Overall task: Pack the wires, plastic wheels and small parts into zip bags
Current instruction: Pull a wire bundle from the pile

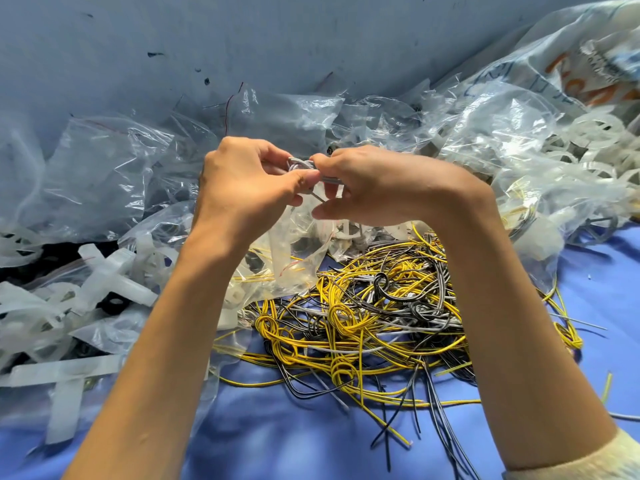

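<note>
Left hand point(242, 181) and right hand point(374, 188) are raised together, fingertips meeting. Both pinch a small grey wire coil point(300, 164) between thumb and curled fingers. A clear zip bag point(298, 237) hangs directly below the hands; whether a finger holds it cannot be told. Loose yellow, black and grey wires point(363, 323) lie heaped on the blue table point(311, 445) beneath the forearms. White plastic wheels point(571, 157) are piled at far right. Filled bags point(104, 289) lie at left.
</note>
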Available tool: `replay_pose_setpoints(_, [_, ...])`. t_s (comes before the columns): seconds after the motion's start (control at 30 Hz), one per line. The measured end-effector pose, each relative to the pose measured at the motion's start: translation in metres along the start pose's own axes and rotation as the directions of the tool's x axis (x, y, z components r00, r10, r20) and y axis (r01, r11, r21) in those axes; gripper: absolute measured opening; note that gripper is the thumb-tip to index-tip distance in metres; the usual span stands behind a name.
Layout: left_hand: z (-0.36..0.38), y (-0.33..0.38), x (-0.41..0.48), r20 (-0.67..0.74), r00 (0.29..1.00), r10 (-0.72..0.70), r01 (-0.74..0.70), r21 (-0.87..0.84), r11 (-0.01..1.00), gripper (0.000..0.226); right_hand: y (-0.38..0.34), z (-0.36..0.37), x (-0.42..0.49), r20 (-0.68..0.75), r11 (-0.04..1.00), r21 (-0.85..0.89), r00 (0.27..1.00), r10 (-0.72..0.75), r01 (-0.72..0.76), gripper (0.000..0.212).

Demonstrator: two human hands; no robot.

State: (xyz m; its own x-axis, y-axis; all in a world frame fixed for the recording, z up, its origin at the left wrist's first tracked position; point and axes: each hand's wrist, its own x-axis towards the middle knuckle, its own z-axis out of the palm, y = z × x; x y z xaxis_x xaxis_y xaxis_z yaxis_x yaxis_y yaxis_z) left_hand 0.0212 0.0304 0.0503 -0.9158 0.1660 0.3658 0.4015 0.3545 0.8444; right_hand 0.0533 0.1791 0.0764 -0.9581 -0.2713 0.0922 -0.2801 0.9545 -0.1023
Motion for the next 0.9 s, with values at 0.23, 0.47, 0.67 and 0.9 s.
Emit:
replay_pose_setpoints(0.23, [-0.004,0.001,0.001,0.061,0.997,0.038,-0.054,0.272,0.961,0.022,0.010,-0.005,-0.006,0.034,0.996,0.048,0.997,0.072,-0.074,0.028])
replay_pose_setpoints(0.47, [-0.013,0.001,0.000,0.186,0.982,-0.032,-0.036,0.355,0.934,0.007,0.011,0.001,-0.005,0.038,0.961,0.264,0.996,0.075,-0.083,0.023])
replay_pose_setpoints(0.67, [-0.010,0.001,0.000,0.129,0.992,0.012,-0.057,0.352,0.934,0.031,0.000,0.008,0.007,-0.065,0.981,0.192,0.998,0.015,-0.002,0.021])
replay_pose_setpoints(0.9, [-0.009,0.004,0.003,0.064,0.994,0.087,-0.099,0.223,0.970,0.029,-0.008,0.018,0.012,0.010,0.931,0.363,0.999,-0.039,0.033,0.023])
